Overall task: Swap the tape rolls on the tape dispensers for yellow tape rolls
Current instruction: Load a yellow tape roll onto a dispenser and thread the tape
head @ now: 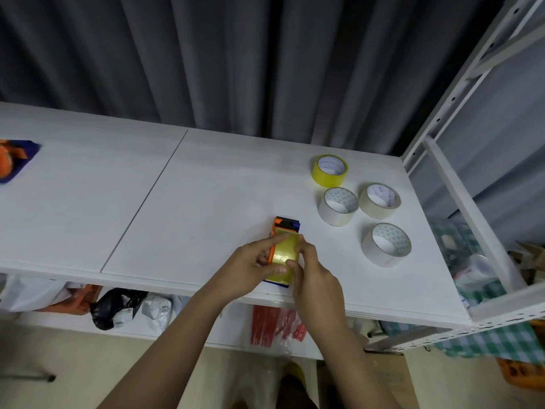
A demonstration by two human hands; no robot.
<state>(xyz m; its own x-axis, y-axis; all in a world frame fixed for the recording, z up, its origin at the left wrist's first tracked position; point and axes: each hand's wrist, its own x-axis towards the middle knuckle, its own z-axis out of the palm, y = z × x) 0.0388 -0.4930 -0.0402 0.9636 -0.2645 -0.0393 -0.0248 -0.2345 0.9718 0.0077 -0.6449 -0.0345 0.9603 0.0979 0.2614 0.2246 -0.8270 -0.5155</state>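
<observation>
At the far left edge of the white table a second orange and blue dispenser is lying, cut off by the frame, so I cannot tell what roll it is carrying. Near the front edge, the left hand is curling round the orange side of the tape dispenser, forefinger stretching over the top and thumb pressing near the low end of the yellow tape roll sitting in it. The right hand is closing on the opposite side, fingertips pinching the roll's edge; how firmly is hard to judge, since the fingers are hiding the contact.

The roll is looking light and stiff in the core, with a glossy, probably slippery face, so it is best taken by its two flat rims rather than across the slick band. The dispenser is seeming like light plastic that will slide on the smooth tabletop unless one hand is pinning it; the toothed end at the top is the part to keep fingers away from.

Further right, well apart from the hands, a spare yellow roll is standing nearest the curtain, with three pale rolls below it. Nothing is lying between them and the dispenser. The white shelf frame is bounding the right side.
</observation>
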